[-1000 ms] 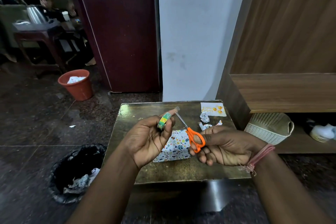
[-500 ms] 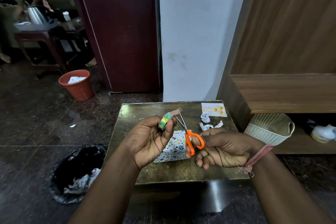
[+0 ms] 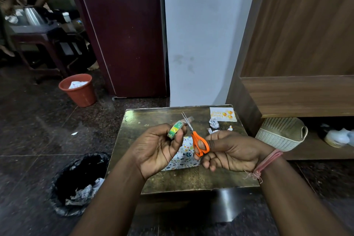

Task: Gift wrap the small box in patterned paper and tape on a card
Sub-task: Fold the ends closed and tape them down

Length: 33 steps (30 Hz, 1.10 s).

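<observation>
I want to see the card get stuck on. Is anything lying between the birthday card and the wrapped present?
Yes. A crumpled paper scrap and small torn bits lie on the table between the card and the wrapped box. The left hand with the tape roll and the right hand with scissors are above the box.

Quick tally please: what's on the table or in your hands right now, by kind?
Tape roll, in left hand: 1
Orange scissors, in right hand: 1
Wrapped box: 1
Birthday card: 1
Paper scraps: 3
Total: 7
</observation>
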Tool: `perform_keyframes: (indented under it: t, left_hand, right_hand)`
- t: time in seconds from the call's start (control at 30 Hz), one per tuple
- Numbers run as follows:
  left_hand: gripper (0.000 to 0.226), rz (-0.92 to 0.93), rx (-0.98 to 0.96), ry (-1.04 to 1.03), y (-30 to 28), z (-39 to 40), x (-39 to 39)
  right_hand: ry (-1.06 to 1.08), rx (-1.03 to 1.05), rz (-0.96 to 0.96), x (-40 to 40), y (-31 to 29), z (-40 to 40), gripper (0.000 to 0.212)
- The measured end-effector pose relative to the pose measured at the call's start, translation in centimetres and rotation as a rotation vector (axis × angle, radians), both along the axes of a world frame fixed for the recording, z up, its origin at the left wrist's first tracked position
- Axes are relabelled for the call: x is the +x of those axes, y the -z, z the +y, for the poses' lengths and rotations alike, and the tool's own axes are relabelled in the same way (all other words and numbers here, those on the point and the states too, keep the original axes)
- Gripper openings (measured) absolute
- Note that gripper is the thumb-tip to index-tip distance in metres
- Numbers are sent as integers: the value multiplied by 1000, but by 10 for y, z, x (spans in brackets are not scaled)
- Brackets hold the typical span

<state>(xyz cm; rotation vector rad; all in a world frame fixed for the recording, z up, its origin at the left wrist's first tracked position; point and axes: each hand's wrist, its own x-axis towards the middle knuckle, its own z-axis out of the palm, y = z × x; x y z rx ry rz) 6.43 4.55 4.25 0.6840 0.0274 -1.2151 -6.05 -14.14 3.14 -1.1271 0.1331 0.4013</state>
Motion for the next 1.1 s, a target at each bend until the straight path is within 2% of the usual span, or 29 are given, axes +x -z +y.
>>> perform_keyframes:
  t: [0.2,0.4,0.53,0.6,0.7,0.77,0.83,0.9,0.93,1.1]
  left_hand:
    - [45,-45,4,15,-1,0,0]
    - [38,-85,-1,29,0,2,2]
    - [35,-166,23,8,3,-1,4]
    - [36,-250,46,-2,3,-2,2]
    - [39,-381,78,-18,2,-5,-2]
    - [42,-455,95,-25,2,-7,-6]
    - [45,-498,102,-32,2,-9,-9]
    - [47,-528,99,-33,2,-8,-11]
    - [47,-548,102,-31,1,-8,-11]
    - [51,-643,133,-22,1,-8,-11]
  right_hand:
    - [63,-82,-1,-2,-7,1,13]
    - [85,-65,-15,-5,-7,-8,12]
    - [302,-142,36,-5,-4,-16,13]
    - [438,-354,125,-6,0,-19,15]
    - [388,-1098,331,-9,10,-17,16]
    - [335,-1419,380,-7,19,-11,20]
    - [335,-1528,409,-4,23,0,11]
    - [361,-1582,436,-1,26,5,31]
    - [387,-1585,422,1,27,5,34]
    - [342,-1575,456,3,39,3,26]
